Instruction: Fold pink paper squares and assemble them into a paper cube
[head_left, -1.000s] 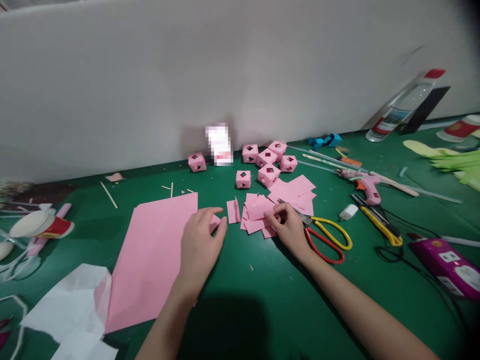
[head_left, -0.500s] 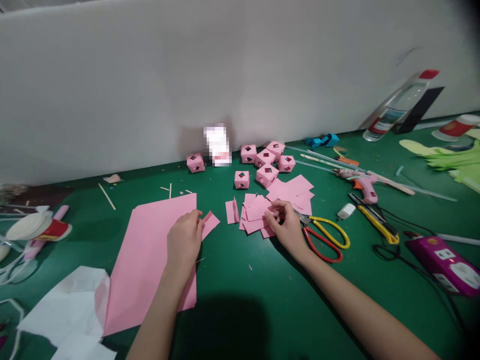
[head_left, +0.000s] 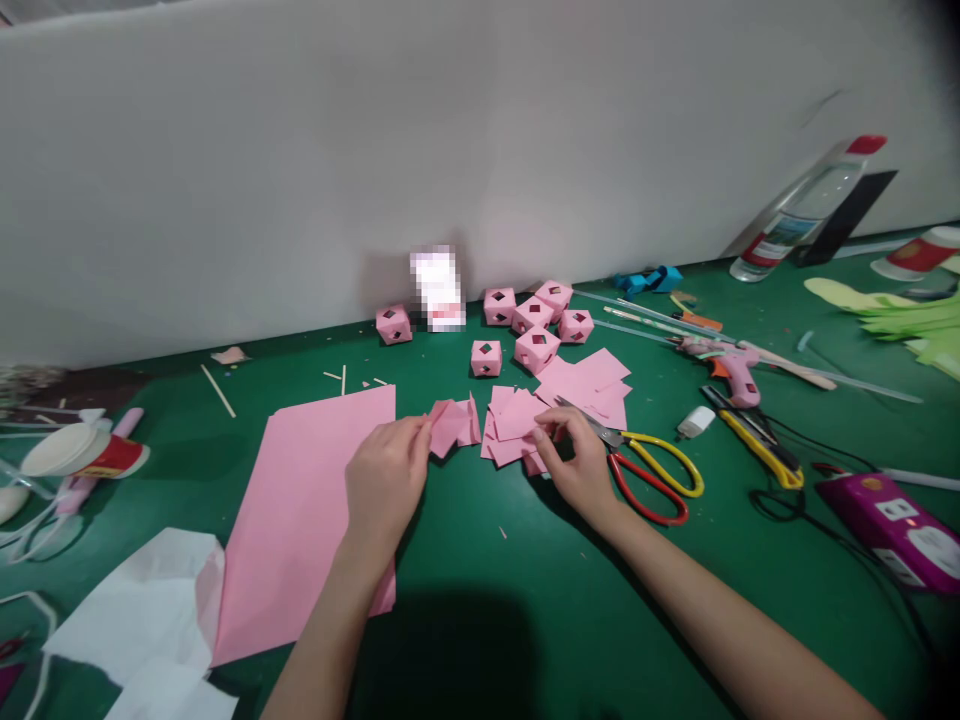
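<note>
My left hand (head_left: 388, 478) pinches a small folded piece of pink paper (head_left: 448, 432) between thumb and fingers, above the right edge of the pink sheets. Another folded pink piece (head_left: 471, 420) stands just behind and right of it, so close that I cannot tell whether they touch. My right hand (head_left: 576, 462) rests at the right side of a loose pile of pink paper rectangles (head_left: 517, 415), thumb and fingertips slightly apart with nothing visible between them. Scissors (head_left: 651, 465) with one yellow and one red handle lie beside that hand, blades partly over the paper.
Several pink paper cubes with cut-out holes (head_left: 536, 350) stand near the wall. Large pink sheets (head_left: 300, 520) lie left, next to crumpled white paper (head_left: 142, 600). To the right are a glue gun (head_left: 739, 372), a utility knife (head_left: 757, 440), a purple box (head_left: 892, 530) and a bottle (head_left: 795, 225).
My left hand has moved right with the folded pink piece, bringing it up to the standing folded piece. My right hand stays by the pile, its fingers slightly more apart.
</note>
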